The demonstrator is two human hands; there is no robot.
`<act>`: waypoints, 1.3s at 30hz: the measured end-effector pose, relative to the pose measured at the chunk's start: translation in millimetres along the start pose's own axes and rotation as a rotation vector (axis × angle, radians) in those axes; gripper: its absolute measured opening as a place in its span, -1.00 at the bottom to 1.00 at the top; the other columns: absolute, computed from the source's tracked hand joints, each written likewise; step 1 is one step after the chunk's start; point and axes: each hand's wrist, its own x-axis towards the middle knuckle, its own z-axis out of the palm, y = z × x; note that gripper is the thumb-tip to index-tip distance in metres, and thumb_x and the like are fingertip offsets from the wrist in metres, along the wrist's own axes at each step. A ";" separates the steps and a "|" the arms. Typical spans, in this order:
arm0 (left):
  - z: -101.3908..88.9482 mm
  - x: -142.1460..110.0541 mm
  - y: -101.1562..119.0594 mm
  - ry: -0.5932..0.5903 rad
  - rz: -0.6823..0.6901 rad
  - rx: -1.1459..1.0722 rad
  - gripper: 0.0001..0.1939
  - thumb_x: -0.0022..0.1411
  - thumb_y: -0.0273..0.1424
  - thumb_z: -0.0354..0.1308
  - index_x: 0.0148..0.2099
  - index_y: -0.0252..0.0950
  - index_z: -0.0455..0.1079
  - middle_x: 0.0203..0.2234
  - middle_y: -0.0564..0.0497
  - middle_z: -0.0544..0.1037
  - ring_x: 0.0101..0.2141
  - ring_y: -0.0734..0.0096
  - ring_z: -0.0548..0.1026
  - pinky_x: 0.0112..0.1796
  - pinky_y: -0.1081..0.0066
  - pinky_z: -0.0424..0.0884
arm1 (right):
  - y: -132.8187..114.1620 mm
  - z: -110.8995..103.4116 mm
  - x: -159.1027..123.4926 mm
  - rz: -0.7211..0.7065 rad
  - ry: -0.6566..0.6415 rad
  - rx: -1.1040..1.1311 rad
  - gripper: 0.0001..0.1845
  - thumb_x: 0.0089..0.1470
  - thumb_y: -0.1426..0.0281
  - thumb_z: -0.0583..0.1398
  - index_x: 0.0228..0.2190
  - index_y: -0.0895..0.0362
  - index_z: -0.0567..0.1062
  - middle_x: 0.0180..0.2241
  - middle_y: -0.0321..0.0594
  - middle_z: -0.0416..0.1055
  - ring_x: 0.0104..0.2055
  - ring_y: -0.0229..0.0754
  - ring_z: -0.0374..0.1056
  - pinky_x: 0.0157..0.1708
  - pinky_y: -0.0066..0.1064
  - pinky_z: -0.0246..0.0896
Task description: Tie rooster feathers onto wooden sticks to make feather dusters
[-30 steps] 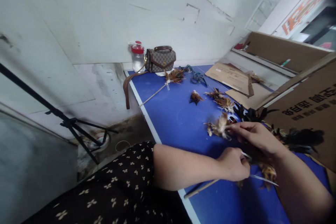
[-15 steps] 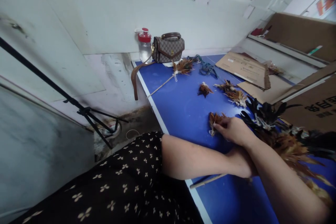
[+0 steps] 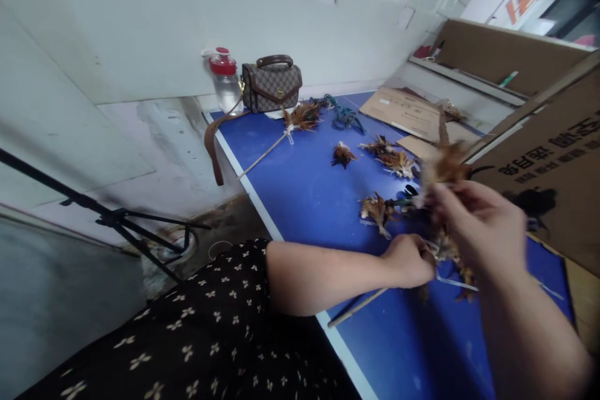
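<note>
My left hand [image 3: 409, 260] is closed on a thin wooden stick [image 3: 359, 307] that carries brown feathers, just above the blue table [image 3: 304, 194]. My right hand [image 3: 478, 222] is raised and blurred, pinching a tuft of brown feathers [image 3: 444, 165] above the stick's feathered end. A small feather bundle [image 3: 375, 207] lies on the table just beyond my hands. Dark feathers sit behind my right hand.
More feather bundles [image 3: 392, 159] and a finished stick duster [image 3: 295, 123] lie further back. A patterned handbag [image 3: 270, 83] and a red-capped bottle [image 3: 225, 80] stand at the far edge by the wall. Cardboard boxes [image 3: 548, 169] line the right. A black tripod [image 3: 117, 220] stands left.
My right hand has lifted off the table with a feather tuft and come back over the stick. The left hand still holds the stick. The camera has shifted.
</note>
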 end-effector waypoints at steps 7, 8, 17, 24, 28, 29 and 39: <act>-7.0 2.0 9.6 0.035 0.029 0.049 -0.77 0.30 -0.44 0.23 -0.45 -0.26 0.46 -0.59 0.07 0.41 -0.46 0.39 0.36 -0.30 0.35 0.36 | 47.3 -49.8 -73.1 0.188 0.513 0.117 -0.53 0.11 -0.07 0.50 -0.30 0.07 0.64 -0.37 -0.10 0.61 -0.45 -0.05 0.48 -0.38 -0.19 0.41; -6.5 1.7 9.7 0.039 0.022 0.025 -0.75 0.32 -0.42 0.23 -0.45 -0.25 0.43 -0.61 0.09 0.38 -0.48 0.42 0.33 -0.34 0.37 0.32 | 60.1 -48.2 -81.1 0.226 0.497 0.116 -0.51 0.13 -0.10 0.48 -0.28 0.06 0.62 -0.38 -0.12 0.61 -0.45 -0.04 0.46 -0.37 -0.19 0.41; -3.8 -0.3 4.8 -0.020 -0.084 -0.177 -0.83 0.37 -0.33 0.26 -0.29 -0.27 0.44 -0.57 0.14 0.38 -0.58 0.54 0.28 -0.51 0.50 0.19 | 123.3 -21.9 -99.4 0.297 0.322 0.217 -0.38 0.10 -0.25 0.44 -0.27 0.04 0.54 -0.39 -0.17 0.60 -0.40 -0.05 0.51 -0.32 -0.25 0.43; -6.4 -2.9 10.1 -0.024 -0.137 -0.188 -0.83 0.39 -0.36 0.28 -0.26 -0.26 0.39 -0.51 0.14 0.43 -0.57 0.58 0.30 -0.52 0.53 0.20 | 114.9 -24.2 -98.9 0.330 0.153 0.238 -0.34 0.12 -0.31 0.42 -0.32 0.03 0.52 -0.65 -0.34 0.35 -0.66 -0.23 0.19 -0.64 -0.38 0.06; -6.1 -2.9 8.3 -0.027 -0.148 -0.176 -0.83 0.39 -0.36 0.31 -0.23 -0.27 0.40 -0.51 0.14 0.44 -0.57 0.59 0.31 -0.52 0.53 0.19 | 111.2 -29.3 -97.6 0.344 0.134 0.299 -0.33 0.06 -0.29 0.46 -0.42 0.01 0.45 -0.69 -0.38 0.26 -0.66 -0.27 0.11 -0.67 -0.42 -0.02; -5.9 -2.8 7.9 -0.027 -0.150 -0.174 -0.84 0.40 -0.36 0.30 -0.22 -0.27 0.40 -0.51 0.14 0.43 -0.57 0.59 0.31 -0.53 0.54 0.19 | 110.7 -29.9 -97.0 0.357 0.125 0.325 -0.33 0.03 -0.29 0.48 -0.43 0.01 0.45 -0.69 -0.38 0.25 -0.66 -0.27 0.10 -0.68 -0.42 -0.03; -4.7 -9.0 10.0 -0.043 -0.176 -0.124 -0.75 0.37 -0.25 0.42 -0.15 -0.29 0.46 -0.56 0.16 0.42 -0.57 0.59 0.29 -0.49 0.55 0.23 | 107.7 -31.3 -94.1 0.509 0.032 0.564 -0.27 -0.24 -0.21 0.61 -0.51 0.06 0.44 -0.64 -0.36 0.29 -0.65 -0.38 -0.02 -0.69 -0.52 -0.18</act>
